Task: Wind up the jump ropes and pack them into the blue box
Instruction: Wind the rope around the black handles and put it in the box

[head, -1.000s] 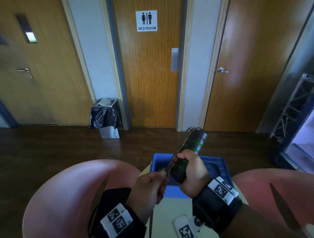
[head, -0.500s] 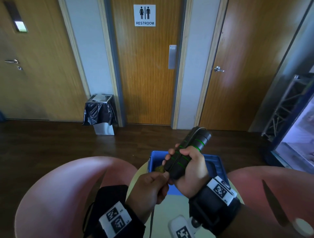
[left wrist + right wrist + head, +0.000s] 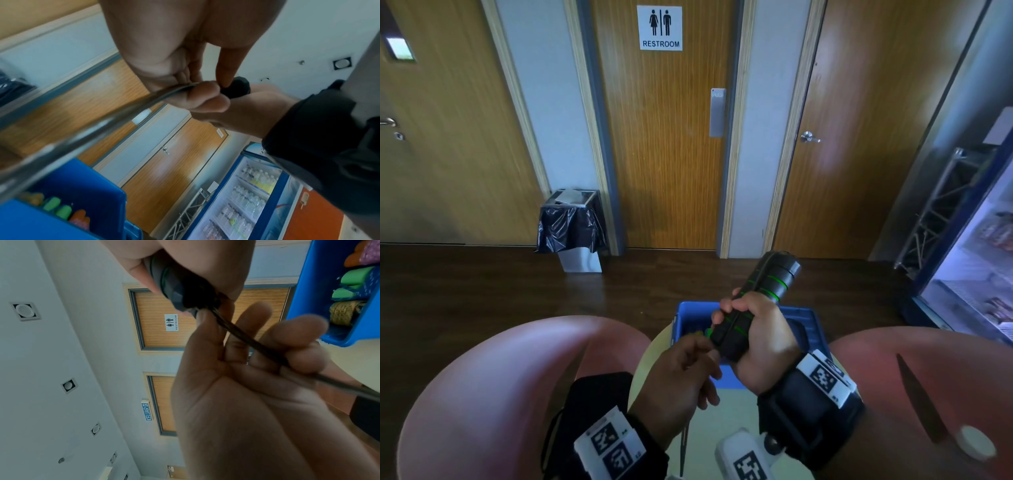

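At lower centre, the right hand (image 3: 756, 337) grips the black handles (image 3: 755, 305) above the blue box (image 3: 806, 317), while the left hand (image 3: 681, 371) pinches the cord (image 3: 249, 339); slack could loosen the winding.

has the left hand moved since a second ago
Yes, slightly: against the blue box, the left hand has slid toward the handles' lower end.

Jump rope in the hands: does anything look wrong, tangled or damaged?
Nothing stands out. The right hand grips the black handles together, tilted over the blue box. The left hand pinches the dark cord, which runs straight from the handles. No knot or fraying shows.
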Demonstrator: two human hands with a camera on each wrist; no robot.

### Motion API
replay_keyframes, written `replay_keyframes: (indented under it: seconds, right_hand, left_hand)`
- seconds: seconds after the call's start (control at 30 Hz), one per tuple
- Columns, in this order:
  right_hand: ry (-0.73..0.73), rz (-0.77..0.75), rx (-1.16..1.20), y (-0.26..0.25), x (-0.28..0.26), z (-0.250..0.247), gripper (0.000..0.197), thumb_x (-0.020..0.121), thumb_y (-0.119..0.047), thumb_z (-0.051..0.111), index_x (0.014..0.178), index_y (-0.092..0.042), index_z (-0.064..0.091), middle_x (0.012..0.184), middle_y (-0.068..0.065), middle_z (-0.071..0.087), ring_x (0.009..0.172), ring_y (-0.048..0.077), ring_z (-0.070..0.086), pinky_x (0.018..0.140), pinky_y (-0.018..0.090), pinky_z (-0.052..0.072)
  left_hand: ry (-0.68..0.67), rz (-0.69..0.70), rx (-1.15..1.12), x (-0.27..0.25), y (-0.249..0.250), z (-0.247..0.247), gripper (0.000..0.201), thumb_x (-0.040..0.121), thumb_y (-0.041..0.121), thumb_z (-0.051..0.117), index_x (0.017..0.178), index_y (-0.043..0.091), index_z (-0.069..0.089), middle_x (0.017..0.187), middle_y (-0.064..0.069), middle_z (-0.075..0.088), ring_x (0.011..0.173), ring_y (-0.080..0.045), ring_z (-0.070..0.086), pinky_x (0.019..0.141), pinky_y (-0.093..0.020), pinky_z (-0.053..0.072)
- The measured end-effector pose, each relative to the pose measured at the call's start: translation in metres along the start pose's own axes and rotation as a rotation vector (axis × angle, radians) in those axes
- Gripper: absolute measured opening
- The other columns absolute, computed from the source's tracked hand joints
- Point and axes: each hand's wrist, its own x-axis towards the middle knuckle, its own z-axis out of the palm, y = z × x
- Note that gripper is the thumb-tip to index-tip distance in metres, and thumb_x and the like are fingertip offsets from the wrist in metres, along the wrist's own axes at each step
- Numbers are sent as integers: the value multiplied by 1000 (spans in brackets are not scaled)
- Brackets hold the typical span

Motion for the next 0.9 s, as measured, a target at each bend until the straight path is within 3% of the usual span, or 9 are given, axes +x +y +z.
replay_keyframes:
  seconds: [0.13, 0.27, 0.4, 0.47, 0.6, 0.67, 0.77, 0.83, 0.9]
  right_hand:
    - [-39, -17, -41, 0, -6, 5, 18, 87, 5, 40, 84, -11, 45, 65, 7, 47, 59, 24, 48, 60, 35, 41]
    - [-42, 53, -27, 1, -12, 7, 15, 94, -8, 50, 80, -9, 52, 70, 6, 59, 78, 28, 59, 83, 48, 46]
    - [-37, 160, -60, -1, -13, 5, 32, 96, -30, 58, 80, -13, 80, 102, 4, 74, 102, 32, 65, 102, 49, 46]
    - [-31, 165, -23, -3, -12, 2, 32, 95, -36, 60, 77, -15, 78, 112, 6, 73, 114, 30, 63, 109, 52, 41]
    - [-25, 197, 4, -5, -4, -11, 43, 81, -51, 69, 96, -11, 62, 116, 8, 67, 113, 29, 63, 110, 54, 41]
    - [-52, 188, -219, -7, -1, -24, 56, 74, -66, 67, 95, -14, 63, 99, 8, 67, 103, 26, 65, 105, 51, 46]
    - [-178, 268, -857, -23, 0, -50, 69, 72, -83, 56, 96, -19, 66, 89, 2, 68, 85, 16, 62, 78, 36, 44]
    - [-322, 244, -1245, -43, -2, -67, 66, 77, -74, 59, 99, -12, 69, 91, 4, 75, 75, 12, 64, 69, 28, 45]
    - [-468, -43, -1555, -69, -3, -81, 39, 83, -57, 68, 90, -19, 69, 82, -4, 75, 67, 5, 65, 65, 26, 53]
  left_hand:
    - [51, 29, -144, -2, 7, 7, 11, 100, 17, 50, 110, 18, 55, 88, -9, 68, 57, -28, 58, 48, -30, 39]
    - [85, 201, -28, 0, 8, 15, 33, 85, 36, 66, 114, 32, 50, 100, 6, 66, 52, -14, 58, 46, -24, 41]
    - [62, 399, 171, 8, 2, 17, 46, 82, 39, 64, 124, 35, 46, 111, 28, 60, 97, 2, 64, 75, -11, 47]
    - [50, 461, 292, 14, -1, 17, 41, 84, 47, 56, 123, 41, 47, 115, 24, 60, 110, 2, 58, 84, -8, 43]
    - [68, 504, 332, 24, -9, 19, 25, 88, 48, 52, 112, 42, 50, 108, 18, 62, 102, 0, 61, 81, -11, 44]
    - [49, 481, 321, 28, -11, 18, 25, 88, 48, 52, 111, 38, 53, 103, 16, 64, 98, -4, 64, 80, -21, 49]
    - [29, 434, 391, 36, -11, 12, 24, 87, 49, 53, 107, 38, 57, 96, 9, 68, 91, -10, 67, 81, -40, 54]
    - [3, 395, 431, 41, -11, 9, 25, 84, 51, 56, 107, 40, 57, 96, 6, 69, 92, -9, 66, 83, -45, 54]
    - [-34, 359, 501, 45, -9, 10, 27, 79, 53, 55, 104, 43, 58, 98, 6, 66, 92, -8, 64, 84, -43, 53]
